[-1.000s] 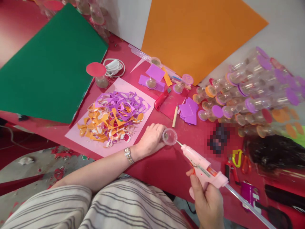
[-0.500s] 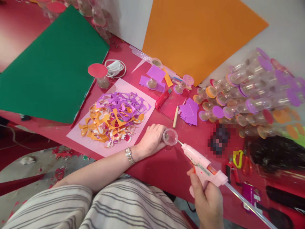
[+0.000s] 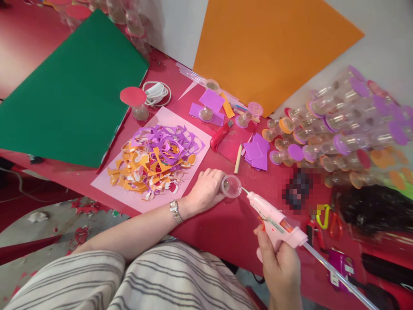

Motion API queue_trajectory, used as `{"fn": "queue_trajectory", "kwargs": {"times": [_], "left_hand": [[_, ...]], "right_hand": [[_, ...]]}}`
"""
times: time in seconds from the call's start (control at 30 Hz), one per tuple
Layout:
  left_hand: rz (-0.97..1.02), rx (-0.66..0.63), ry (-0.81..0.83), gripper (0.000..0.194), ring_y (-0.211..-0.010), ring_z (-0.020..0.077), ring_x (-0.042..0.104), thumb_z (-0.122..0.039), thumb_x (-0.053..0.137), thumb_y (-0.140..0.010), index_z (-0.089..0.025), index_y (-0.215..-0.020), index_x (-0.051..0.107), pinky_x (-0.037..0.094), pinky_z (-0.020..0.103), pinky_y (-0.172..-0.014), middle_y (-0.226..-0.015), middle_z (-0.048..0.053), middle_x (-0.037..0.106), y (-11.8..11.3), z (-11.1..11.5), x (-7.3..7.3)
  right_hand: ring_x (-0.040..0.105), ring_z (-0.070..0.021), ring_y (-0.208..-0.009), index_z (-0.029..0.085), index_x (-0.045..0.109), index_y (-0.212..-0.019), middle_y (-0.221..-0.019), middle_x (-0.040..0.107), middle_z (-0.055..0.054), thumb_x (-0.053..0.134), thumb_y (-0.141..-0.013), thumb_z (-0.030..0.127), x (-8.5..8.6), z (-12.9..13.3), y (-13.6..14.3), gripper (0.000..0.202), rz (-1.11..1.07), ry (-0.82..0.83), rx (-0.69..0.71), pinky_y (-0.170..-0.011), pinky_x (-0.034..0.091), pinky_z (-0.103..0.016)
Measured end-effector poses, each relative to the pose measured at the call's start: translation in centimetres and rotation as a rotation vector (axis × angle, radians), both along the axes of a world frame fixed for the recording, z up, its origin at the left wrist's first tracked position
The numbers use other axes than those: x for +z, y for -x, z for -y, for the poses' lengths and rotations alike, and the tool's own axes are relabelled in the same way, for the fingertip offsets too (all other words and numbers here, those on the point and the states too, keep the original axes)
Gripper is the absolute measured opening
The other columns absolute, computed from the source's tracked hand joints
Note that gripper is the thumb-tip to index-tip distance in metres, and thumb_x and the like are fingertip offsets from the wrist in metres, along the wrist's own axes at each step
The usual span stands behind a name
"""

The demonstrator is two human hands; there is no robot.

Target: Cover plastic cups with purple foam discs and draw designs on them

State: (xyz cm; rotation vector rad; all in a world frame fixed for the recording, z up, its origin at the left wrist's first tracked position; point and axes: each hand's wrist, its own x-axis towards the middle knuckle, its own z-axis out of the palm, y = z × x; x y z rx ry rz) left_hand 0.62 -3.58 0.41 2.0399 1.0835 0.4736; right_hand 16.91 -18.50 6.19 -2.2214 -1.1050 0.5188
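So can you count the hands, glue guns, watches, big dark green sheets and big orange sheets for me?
Hands: 2, the left hand holding a clear container, and the right hand
Glue guns: 1, the pink glue gun in the right hand
Watches: 1, the wristwatch
Dark green sheets: 1, the green sheet
Orange sheets: 1, the orange sheet
Total: 6

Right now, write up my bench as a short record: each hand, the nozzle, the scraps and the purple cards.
Left hand: holding a clear plastic piece
Right hand: gripping the pink glue gun
Nozzle: at the piece's round rim; contact unclear
Scraps: mostly purple and orange, heaped on a pink sheet
Purple cards: loosely stacked
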Motion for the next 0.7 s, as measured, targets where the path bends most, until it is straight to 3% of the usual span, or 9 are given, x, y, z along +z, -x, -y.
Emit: {"fn": "queue_trajectory", "kwargs": {"times": [0.7], "left_hand": [[-0.055, -0.028, -0.031, 0.020, -0.088, 0.0260, 0.055, -0.031, 0.063, -0.085, -0.018, -0.093, 0.049, 0.042, 0.039, -0.080, -0.097, 0.009, 0.061, -0.1, 0.0, -0.1]], "right_hand": [[0.066, -0.0226, -0.052, 0.014, 0.071, -0.077, -0.064, 0.073, -0.013, 0.059, -0.075, 0.073, -1.0, 1.7, -0.6, 0.060, 0.042, -0.020, 0.051, -0.043, 0.050, -0.028]]}}
